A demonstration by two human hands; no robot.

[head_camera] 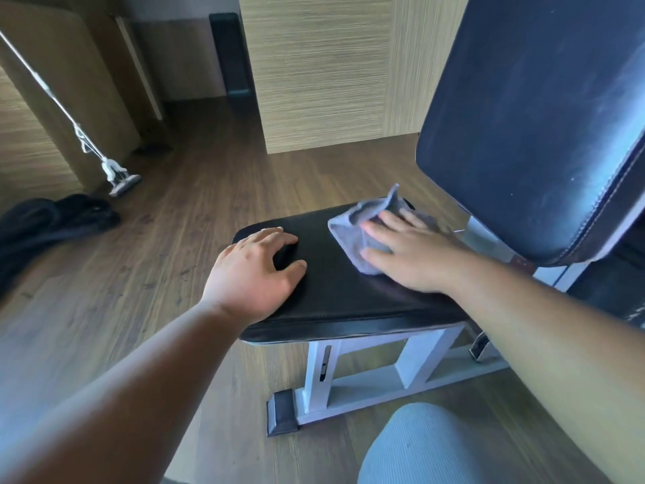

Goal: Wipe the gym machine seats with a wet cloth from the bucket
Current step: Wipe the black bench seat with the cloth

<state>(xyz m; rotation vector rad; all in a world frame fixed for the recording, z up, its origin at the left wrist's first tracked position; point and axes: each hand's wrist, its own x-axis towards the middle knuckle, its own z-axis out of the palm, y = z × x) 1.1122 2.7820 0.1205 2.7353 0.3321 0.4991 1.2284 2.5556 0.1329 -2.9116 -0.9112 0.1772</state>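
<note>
Pressing flat w/ spread fingers, right hand (406, 253) is pushing cloth (363, 235) over seat (335, 291), frame center. Left hand (254, 270) is bracing, fingers spread. Cloth's looking soft, limp; probably best palmed mid-fold.

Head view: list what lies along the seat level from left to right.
black bundle on the floor → left hand → grey cloth → right hand → backrest pad

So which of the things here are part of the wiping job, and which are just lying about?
Part of the job:
grey cloth, pressed flat under the right hand
black seat pad, with the left hand resting on it
upright back pad

Lying about:
mop against the wall
dark bundle on the floor
</note>
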